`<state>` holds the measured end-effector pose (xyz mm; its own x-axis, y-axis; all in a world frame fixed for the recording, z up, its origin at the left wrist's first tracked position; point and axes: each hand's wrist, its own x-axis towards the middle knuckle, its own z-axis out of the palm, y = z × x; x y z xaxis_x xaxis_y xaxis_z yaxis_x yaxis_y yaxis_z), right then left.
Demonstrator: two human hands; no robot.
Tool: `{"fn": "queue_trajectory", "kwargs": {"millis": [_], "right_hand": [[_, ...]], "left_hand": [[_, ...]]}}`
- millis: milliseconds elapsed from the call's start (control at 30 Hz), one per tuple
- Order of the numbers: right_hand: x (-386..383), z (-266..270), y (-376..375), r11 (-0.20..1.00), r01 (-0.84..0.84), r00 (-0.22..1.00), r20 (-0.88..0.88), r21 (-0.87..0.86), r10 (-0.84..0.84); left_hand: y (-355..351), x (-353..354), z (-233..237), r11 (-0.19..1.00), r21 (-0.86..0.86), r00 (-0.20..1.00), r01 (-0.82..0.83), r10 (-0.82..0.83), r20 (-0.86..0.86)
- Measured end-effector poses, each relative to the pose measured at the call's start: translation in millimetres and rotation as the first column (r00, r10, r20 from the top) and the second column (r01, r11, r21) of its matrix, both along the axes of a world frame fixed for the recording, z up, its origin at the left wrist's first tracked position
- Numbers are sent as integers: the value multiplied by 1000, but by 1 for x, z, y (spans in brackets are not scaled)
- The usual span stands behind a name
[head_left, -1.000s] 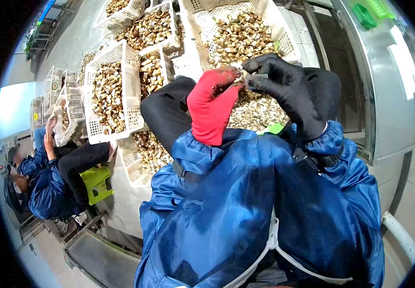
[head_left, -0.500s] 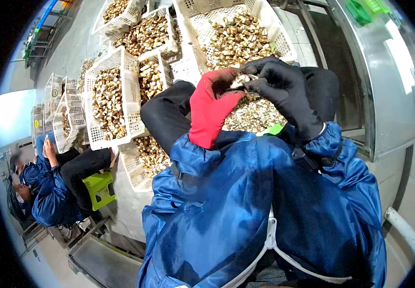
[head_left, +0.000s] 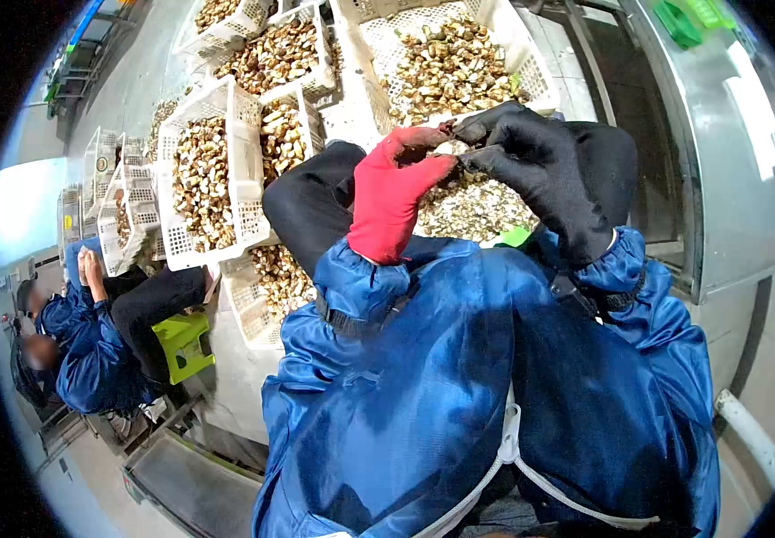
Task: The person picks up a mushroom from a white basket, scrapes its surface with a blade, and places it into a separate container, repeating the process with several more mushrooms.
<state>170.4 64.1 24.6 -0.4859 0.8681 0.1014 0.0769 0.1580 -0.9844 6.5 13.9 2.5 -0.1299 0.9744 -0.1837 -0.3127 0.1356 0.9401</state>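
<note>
My left hand (head_left: 393,190), in a red glove, is closed with its fingertips pinched at a small whitish piece (head_left: 452,147). In a black glove, my right hand (head_left: 544,170) meets it from the other side, fingers bent around the same piece. The piece is mostly hidden by the fingers; it may be a mushroom, but I cannot make out its kind for sure. Below both hands, between my knees, lies a heap of pale chopped bits (head_left: 472,212). A bright green edge (head_left: 515,237) shows at its near right side.
Ahead stands a white perforated crate (head_left: 541,82) of brown-and-white pieces. More filled crates (head_left: 242,134) stand at the left. Further left, a person in blue (head_left: 91,359) sits by a green stool (head_left: 181,348). A metal cabinet (head_left: 741,152) borders the right.
My hands stay together at the piece, with the left hand slightly higher and more tilted. The view has shifted a little. The seated person's head and arm have moved slightly.
</note>
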Motion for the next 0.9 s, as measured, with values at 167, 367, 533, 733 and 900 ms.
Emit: {"fn": "queue_trajectory", "kwargs": {"millis": [167,367,533,733,900], "right_hand": [[3,25,1,949,28,998,-39,-313,-42],[-1,-5,0,1000,13,1000,23,8,-13],[4,6,0,953,75,994,-48,-293,-93],[8,-6,3,927,105,982,-110,-360,-154],[7,-4,-3,990,101,995,4,-100,-101]], "left_hand": [[-1,-4,0,990,-96,972,103,-80,220],[-1,-3,1,990,115,987,81,-63,-148],[-5,-4,0,987,103,985,120,-105,-138],[-4,1,2,992,87,986,87,-74,-147],[-1,0,-4,994,2,951,105,-101,291]]}}
